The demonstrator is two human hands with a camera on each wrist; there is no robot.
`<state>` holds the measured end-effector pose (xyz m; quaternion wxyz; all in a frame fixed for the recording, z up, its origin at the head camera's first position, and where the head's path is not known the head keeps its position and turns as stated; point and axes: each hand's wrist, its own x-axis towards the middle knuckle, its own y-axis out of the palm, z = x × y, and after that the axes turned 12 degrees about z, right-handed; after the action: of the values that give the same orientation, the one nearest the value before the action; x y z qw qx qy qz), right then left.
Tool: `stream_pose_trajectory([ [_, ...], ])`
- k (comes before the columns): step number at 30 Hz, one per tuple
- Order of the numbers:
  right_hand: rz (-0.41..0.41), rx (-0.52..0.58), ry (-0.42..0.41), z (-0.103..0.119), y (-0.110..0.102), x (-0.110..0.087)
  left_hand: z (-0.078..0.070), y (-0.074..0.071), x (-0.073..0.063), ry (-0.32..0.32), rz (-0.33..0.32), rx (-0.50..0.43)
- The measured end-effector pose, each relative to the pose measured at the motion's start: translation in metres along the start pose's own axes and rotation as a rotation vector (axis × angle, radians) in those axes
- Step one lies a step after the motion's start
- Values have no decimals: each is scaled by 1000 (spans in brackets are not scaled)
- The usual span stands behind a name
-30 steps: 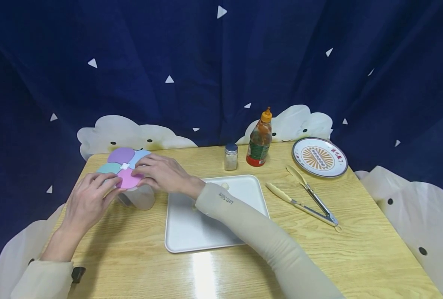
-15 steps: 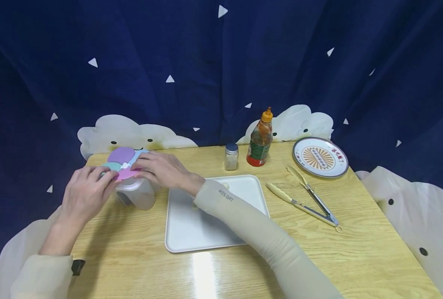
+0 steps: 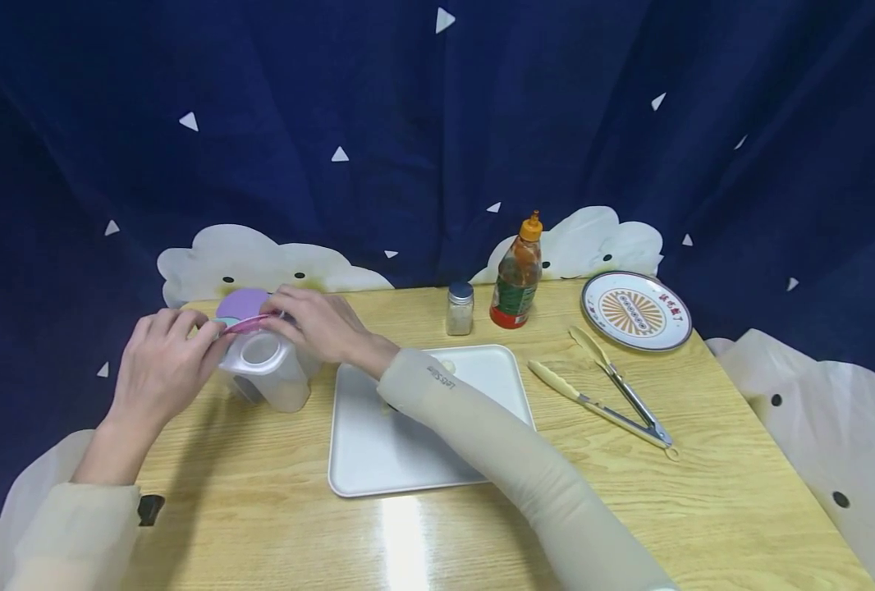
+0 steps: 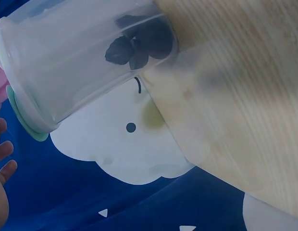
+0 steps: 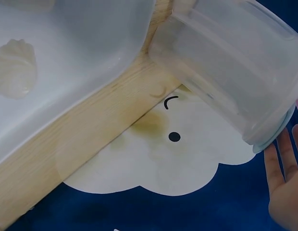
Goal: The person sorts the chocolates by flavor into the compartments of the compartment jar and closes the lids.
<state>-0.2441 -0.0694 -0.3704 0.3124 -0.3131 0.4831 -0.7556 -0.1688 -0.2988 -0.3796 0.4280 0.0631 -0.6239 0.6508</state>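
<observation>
A translucent storage container (image 3: 281,382) with petal-like lids stands at the table's far left. Its pink lid (image 3: 249,323) is tilted up, exposing a round opening (image 3: 261,350) below. My left hand (image 3: 158,365) pinches the pink lid's left edge, and my right hand (image 3: 318,325) grips its right edge. Behind it the purple lid (image 3: 243,303) lies flat. A green lid (image 4: 25,118) covers another compartment in the left wrist view, where dark pieces (image 4: 139,43) sit at the container's bottom. Fingertips of both hands are partly hidden.
Right of the container lies a white tray (image 3: 386,460) bearing pale dumplings (image 5: 15,68). Behind it stand a small shaker jar (image 3: 460,309) and a sauce bottle (image 3: 516,279). Tongs (image 3: 615,402) and a patterned plate (image 3: 635,311) are at the right.
The pink lid has swung up from nearly flat to steeply tilted, uncovering the round opening. Both hands have risen slightly with it. The container stays in place.
</observation>
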Motion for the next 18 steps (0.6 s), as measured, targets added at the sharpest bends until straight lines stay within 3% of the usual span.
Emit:
stream_pose_trajectory([
  [10, -54, -33, 59, 3, 0, 8, 7, 0, 8, -20, 49, 36],
  [18, -99, -49, 87, 3, 0, 11, 8, 2, 12, -42, 52, 44],
])
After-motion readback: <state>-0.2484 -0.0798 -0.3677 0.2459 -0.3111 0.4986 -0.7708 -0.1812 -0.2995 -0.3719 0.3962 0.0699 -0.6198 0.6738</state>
